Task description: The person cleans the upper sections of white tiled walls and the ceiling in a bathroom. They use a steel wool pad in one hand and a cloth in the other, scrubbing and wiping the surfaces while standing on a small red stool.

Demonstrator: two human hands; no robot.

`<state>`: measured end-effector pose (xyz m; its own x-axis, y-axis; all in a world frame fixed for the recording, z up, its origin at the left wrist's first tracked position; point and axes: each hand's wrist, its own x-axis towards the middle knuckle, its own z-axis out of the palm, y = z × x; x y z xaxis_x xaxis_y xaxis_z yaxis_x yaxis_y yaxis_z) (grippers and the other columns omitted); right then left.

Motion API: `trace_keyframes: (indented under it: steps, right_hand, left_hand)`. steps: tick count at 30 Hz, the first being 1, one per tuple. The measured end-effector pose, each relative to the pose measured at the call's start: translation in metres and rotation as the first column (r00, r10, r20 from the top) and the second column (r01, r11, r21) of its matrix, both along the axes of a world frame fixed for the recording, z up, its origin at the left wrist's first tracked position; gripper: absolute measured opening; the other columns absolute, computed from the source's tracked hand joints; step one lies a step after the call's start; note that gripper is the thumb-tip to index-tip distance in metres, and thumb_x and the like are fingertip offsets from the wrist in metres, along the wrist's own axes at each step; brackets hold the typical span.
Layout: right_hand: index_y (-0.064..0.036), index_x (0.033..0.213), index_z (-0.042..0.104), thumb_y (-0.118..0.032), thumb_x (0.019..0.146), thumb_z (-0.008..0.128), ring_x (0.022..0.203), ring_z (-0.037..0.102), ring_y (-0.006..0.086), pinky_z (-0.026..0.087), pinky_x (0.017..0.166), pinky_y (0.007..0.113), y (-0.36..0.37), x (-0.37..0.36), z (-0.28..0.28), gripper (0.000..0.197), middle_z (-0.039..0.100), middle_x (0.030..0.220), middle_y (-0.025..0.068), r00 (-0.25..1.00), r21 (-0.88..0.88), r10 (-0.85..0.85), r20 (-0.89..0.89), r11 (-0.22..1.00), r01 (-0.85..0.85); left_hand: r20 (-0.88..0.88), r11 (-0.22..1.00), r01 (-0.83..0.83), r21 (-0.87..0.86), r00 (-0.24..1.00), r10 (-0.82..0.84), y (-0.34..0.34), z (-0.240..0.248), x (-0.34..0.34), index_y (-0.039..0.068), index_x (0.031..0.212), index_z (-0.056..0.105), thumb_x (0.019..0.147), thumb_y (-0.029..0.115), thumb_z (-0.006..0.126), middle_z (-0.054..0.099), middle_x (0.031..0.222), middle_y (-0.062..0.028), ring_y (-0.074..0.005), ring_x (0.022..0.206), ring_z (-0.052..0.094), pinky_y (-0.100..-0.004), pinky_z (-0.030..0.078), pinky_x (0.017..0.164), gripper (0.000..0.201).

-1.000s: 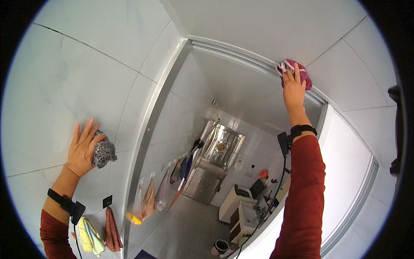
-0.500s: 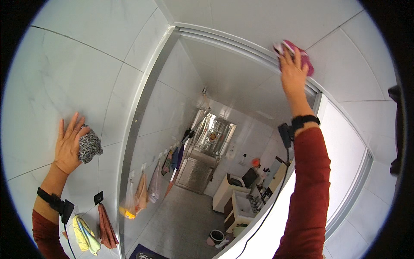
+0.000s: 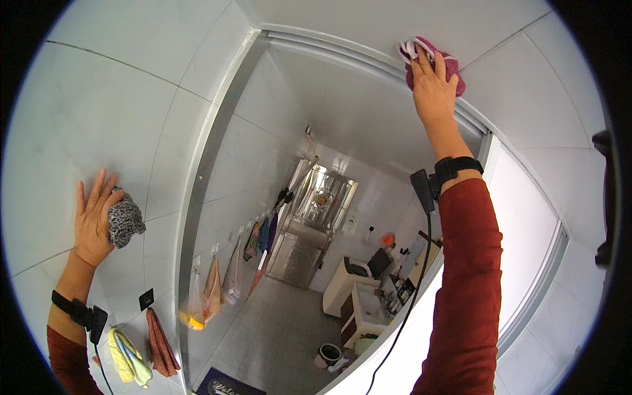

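My left hand [image 3: 94,220] leans on the white wall tiles with its fingers spread upward. Between its thumb side and the wall sits a crumpled grey scouring pad [image 3: 126,222], held there by the thumb. Up at the top of the doorway, my right hand [image 3: 434,92] presses a folded dark-pink cloth [image 3: 452,74] with white edging. The cloth lies against the wall tiles and the upper edge of the metal door frame [image 3: 336,51]. My right fingers are over it, and the part beneath my palm is hidden.
A white sliding door panel [image 3: 523,217] stands right. Below my left hand hang a yellow towel [image 3: 126,355] and a brown towel [image 3: 160,342], beside a black wall plate [image 3: 146,299]. Through the doorway are hanging bags [image 3: 214,286], a washbasin [image 3: 370,306], a bucket [image 3: 328,355] and a doormat [image 3: 227,385].
My right hand and the pink cloth have slid a little left along the top of the frame. My left hand keeps its place on the wall; the whole view has shifted slightly.
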<state>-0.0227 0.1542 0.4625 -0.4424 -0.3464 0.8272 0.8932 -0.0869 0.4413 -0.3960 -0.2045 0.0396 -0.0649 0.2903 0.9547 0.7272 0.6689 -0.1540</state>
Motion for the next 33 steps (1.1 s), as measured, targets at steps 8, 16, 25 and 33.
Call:
trace_keyframes:
  steps: [8,16,25,33]
  right_hand:
    - [-0.0191,0.135,0.054,-0.021,0.093,0.048,0.138,0.032,0.0241,0.034,0.097,0.053,0.035,0.001,-0.023,0.042,0.041,0.149,0.0001,0.969,-0.018,0.207,-0.133,0.977,-0.211]
    - [-0.0184,0.125,0.061,-0.023,0.093,0.048,0.135,0.035,0.0250,0.037,0.090,0.050,0.032,-0.082,-0.002,0.035,0.039,0.150,-0.0027,0.992,0.009,0.125,0.035,0.992,-0.125]
    - [-0.0190,0.134,0.053,-0.022,0.095,0.044,0.138,0.031,0.0267,0.034,0.099,0.055,0.042,-0.064,-0.023,0.040,0.034,0.153,-0.0012,0.897,-0.201,0.369,-0.242,0.886,-0.418]
    - [-0.0184,0.129,0.059,-0.016,0.092,0.050,0.137,0.036,0.0243,0.032,0.105,0.055,0.066,-0.024,-0.011,0.037,0.042,0.149,-0.0038,0.939,-0.006,0.338,-0.062,0.941,-0.339]
  left_hand:
    - [-0.007,0.999,0.030,0.035,1.000,-0.030,0.001,0.002,0.003,0.009,0.120,0.052,0.080,0.027,0.069,0.050,0.140,-0.0163,-0.0309,0.144,0.029,-0.0536,0.007,0.118,0.047]
    - [-0.012,1.000,-0.001,0.026,1.000,0.001,0.002,0.001,0.003,0.007,0.121,0.051,0.077,0.029,0.073,0.049,0.142,-0.0162,-0.0306,0.144,0.028,-0.0543,0.006,0.118,0.054]
    - [0.029,0.999,-0.024,0.036,0.999,0.023,0.007,0.000,0.000,0.007,0.121,0.050,0.077,0.030,0.072,0.047,0.144,-0.0157,-0.0315,0.145,0.025,-0.0570,0.007,0.117,0.054]
    - [-0.009,0.998,-0.059,0.032,0.998,0.059,0.004,-0.004,-0.005,0.008,0.123,0.049,0.077,0.025,0.073,0.045,0.146,-0.0144,-0.0298,0.145,0.026,-0.0518,0.007,0.119,0.055]
